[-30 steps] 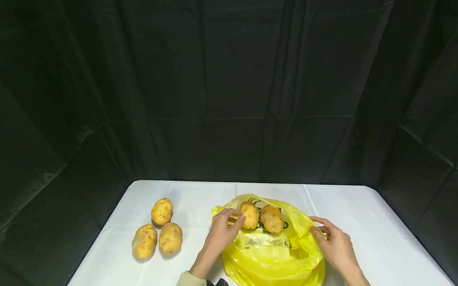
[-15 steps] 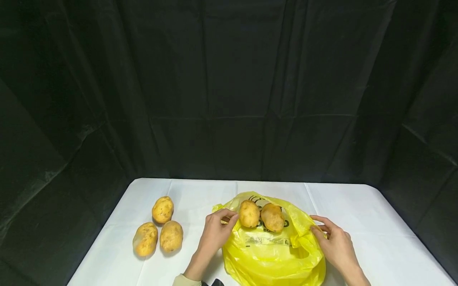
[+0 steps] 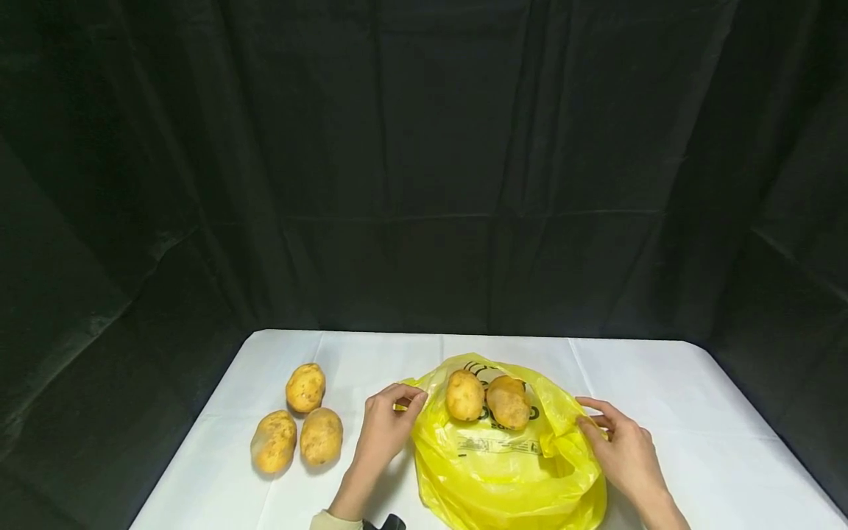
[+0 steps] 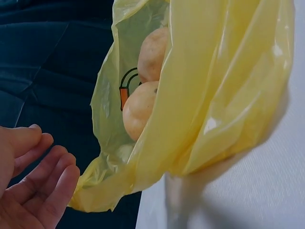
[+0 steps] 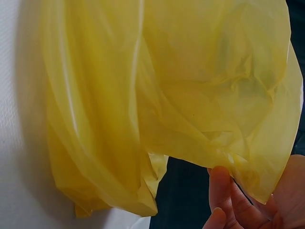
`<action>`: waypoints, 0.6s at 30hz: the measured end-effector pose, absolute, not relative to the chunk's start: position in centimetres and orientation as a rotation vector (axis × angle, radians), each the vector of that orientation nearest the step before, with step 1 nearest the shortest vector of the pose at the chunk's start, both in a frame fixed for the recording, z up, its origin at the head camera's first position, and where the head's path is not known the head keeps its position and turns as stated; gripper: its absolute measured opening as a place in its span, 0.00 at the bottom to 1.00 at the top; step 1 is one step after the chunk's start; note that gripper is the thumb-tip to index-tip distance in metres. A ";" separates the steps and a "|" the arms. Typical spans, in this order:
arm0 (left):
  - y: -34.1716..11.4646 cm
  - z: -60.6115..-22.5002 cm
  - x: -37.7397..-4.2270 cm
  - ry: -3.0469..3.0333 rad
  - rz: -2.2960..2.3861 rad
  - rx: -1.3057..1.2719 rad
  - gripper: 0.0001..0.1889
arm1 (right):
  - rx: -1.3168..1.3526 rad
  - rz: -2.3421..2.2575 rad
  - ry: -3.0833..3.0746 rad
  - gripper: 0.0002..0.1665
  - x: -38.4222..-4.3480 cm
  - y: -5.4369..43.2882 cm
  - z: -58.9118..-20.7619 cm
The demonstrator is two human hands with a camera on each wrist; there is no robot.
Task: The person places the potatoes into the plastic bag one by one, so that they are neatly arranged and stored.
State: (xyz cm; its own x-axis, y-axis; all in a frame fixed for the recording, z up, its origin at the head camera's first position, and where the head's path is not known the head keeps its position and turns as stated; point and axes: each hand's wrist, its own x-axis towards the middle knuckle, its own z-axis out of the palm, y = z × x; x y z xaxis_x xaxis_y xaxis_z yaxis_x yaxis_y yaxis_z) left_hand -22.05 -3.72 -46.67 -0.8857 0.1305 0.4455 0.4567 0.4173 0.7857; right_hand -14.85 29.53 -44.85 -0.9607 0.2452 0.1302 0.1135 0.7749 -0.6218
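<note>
A yellow plastic bag [image 3: 497,471] with dark print lies spread with its mouth open. Two potatoes sit side by side in it, a paler left potato [image 3: 465,395] and a browner right potato [image 3: 508,403]. My left hand [image 3: 387,423] is just off the bag's left edge, its fingers loosely bent and holding nothing; in the left wrist view the left hand [image 4: 38,181] overlaps the bag's corner. On the other side my right hand [image 3: 623,449] pinches the bag's right edge between thumb and fingers, with the right fingers [image 5: 221,191] against the film in the right wrist view.
Three more potatoes lie grouped on the left of the white table: a back potato [image 3: 305,388], a front left potato [image 3: 274,442] and a front right potato [image 3: 321,437]. A black curtain [image 3: 424,184] hangs behind the table and along both sides.
My left hand has moved left, away from the left potato it was touching, past the bag's left edge. My right hand keeps its pinch on the bag, and the potatoes stay put.
</note>
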 end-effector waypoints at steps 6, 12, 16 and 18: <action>-4.6 -46.6 -21.9 -2.316 -1.466 -0.476 0.09 | -0.261 0.935 -2.746 0.21 -14.9 29.6 -44.8; -5.6 -47.1 -21.7 -2.283 -1.423 -0.397 0.11 | -0.264 0.927 -2.752 0.21 -14.9 29.7 -44.7; -6.5 -47.4 -21.6 -2.312 -1.358 -0.306 0.06 | -0.266 0.928 -2.756 0.21 -14.8 29.7 -44.8; -7.1 -47.3 -21.6 -2.347 -1.319 -0.250 0.05 | -0.263 0.927 -2.755 0.21 -14.8 29.7 -44.8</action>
State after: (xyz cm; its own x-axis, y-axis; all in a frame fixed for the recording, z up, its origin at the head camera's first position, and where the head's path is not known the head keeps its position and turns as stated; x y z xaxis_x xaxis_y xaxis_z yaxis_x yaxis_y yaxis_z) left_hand -21.57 -7.14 -47.35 -0.8896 -0.0536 0.4535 0.3596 0.5301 0.7680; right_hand -14.80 29.67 -44.78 -0.9592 0.2385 0.1518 0.0981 0.7845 -0.6124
